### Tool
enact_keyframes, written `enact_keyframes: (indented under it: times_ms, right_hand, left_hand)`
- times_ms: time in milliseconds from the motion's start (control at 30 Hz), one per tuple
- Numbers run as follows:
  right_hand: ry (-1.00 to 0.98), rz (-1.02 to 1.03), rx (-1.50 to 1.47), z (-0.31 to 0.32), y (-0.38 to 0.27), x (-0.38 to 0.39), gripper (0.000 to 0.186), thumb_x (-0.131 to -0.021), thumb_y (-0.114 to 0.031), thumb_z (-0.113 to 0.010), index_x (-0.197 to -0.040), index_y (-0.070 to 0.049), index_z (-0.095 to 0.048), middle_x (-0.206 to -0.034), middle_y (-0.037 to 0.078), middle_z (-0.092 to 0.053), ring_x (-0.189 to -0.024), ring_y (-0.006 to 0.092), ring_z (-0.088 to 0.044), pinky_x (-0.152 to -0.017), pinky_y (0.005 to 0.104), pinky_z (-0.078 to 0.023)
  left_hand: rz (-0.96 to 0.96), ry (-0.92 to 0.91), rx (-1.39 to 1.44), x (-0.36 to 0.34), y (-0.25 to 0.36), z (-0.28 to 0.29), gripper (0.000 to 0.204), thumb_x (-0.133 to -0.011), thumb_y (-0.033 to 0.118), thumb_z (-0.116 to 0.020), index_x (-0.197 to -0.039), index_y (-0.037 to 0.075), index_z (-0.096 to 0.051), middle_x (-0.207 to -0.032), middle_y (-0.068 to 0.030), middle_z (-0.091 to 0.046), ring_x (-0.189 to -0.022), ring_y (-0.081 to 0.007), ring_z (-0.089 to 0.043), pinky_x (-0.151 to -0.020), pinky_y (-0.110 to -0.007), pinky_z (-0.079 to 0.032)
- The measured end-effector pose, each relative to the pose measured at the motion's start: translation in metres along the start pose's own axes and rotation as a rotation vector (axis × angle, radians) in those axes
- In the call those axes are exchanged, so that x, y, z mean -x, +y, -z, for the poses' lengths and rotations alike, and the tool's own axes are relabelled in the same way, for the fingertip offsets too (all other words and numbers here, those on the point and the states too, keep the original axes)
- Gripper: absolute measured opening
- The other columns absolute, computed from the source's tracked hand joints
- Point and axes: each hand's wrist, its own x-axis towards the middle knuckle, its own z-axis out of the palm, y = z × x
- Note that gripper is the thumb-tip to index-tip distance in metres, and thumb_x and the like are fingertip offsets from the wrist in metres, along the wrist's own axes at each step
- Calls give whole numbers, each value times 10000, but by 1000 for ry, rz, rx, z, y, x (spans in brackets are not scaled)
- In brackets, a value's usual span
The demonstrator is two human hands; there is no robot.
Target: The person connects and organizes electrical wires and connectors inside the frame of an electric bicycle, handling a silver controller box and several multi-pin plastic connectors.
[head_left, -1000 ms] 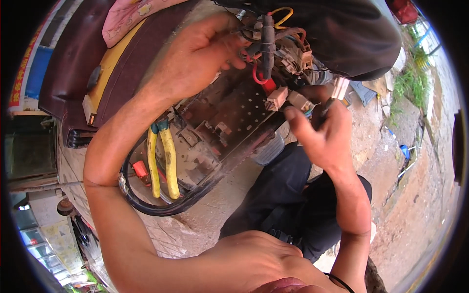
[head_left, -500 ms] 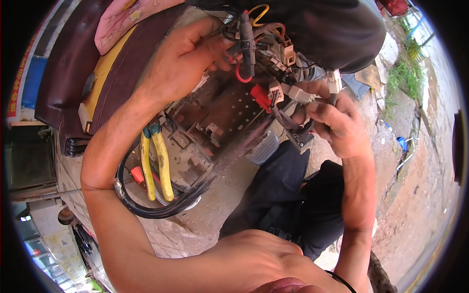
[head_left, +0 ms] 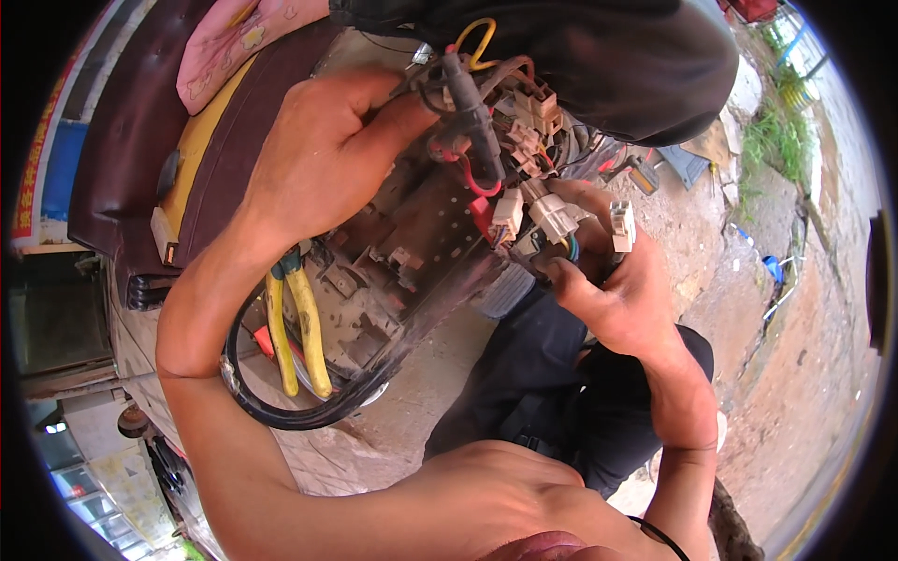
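Observation:
A tangled wiring bundle [head_left: 528, 112] with white connectors, red and yellow wires and a dark cylindrical holder [head_left: 482, 126] spans the upper middle. My left hand [head_left: 346, 140] has its fingers curled at the bundle's left side, partly hidden among the wires. My right hand [head_left: 613, 290] grips wires below several white plug connectors [head_left: 552, 215], with thumb bent and fingertips partly behind them. Beneath is a dirty metal compartment [head_left: 360, 309] with a perforated plate. Yellow-handled pliers [head_left: 309, 337] lie in it beside a thick black cable [head_left: 262, 402].
A maroon padded seat [head_left: 103, 178] with pink cloth [head_left: 224, 47] stands at left. A dark padded shape [head_left: 645, 65] overhangs the top. My dark-trousered legs [head_left: 505, 374] are below the compartment. Rough concrete [head_left: 767, 374] with weeds [head_left: 776, 140] and small litter lies at right.
My left hand has moved down and left with the bundle. My right hand rose to the right, then came back down, carrying the white connectors lower.

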Motion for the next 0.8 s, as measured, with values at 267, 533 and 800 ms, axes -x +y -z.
enact_keyframes:
  times_ms: [267,533,800]
  right_hand:
    - [-16,24,-29,5,5,2,589,-841,-64,-748,-1407,-32,-589,-813,-22,-656,-666,37,-510,-610,242,-433]
    - [-17,34,-158,2,15,2,572,-858,-68,-746,-1405,-25,-582,-871,3,-690,-732,33,-552,-642,241,-464]
    - [5,89,-339,-4,23,-3,508,-921,-23,-661,-1410,49,-547,-903,18,-734,-761,19,-605,-649,203,-460]
  left_hand:
    - [696,-675,921,-1,21,29,414,-1086,326,-551,-1069,-50,-724,-845,-94,-760,-651,-166,-697,-559,-261,-523]
    - [414,-609,830,14,18,-1,384,-1075,270,-576,-1321,-15,-649,-1163,-117,-737,-863,-168,-730,-681,-299,-579]
    - [-77,-542,64,15,28,-1,395,-977,165,-624,-1368,117,-604,-1276,-193,-643,-1145,-441,-621,-982,-512,-516]
